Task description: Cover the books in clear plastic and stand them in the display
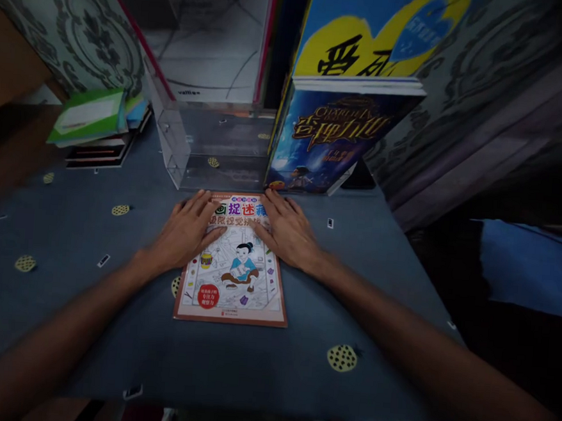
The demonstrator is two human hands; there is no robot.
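Note:
A thin picture book (237, 291) with an orange-brown border lies flat on the table. Its cover has colourful Chinese lettering and a drawn seated figure in blue. My left hand (186, 226) rests on the book's upper left edge, fingers stretched out flat, thumb on the cover. Across from it, my right hand (292, 230) lies on the upper right edge, also with fingers extended and thumb inward. Both hands hide parts of the title. Just beyond the fingertips stands a clear acrylic book stand (174, 152).
Upright in the stand's right side are a blue paperback (324, 140) and a taller yellow-and-blue book (317, 33). A large white-covered book (215, 45) stands at its left. Stacked books (95, 120) lie at the back left of the patterned grey tablecloth (85, 325). A patterned curtain (497, 78) hangs behind.

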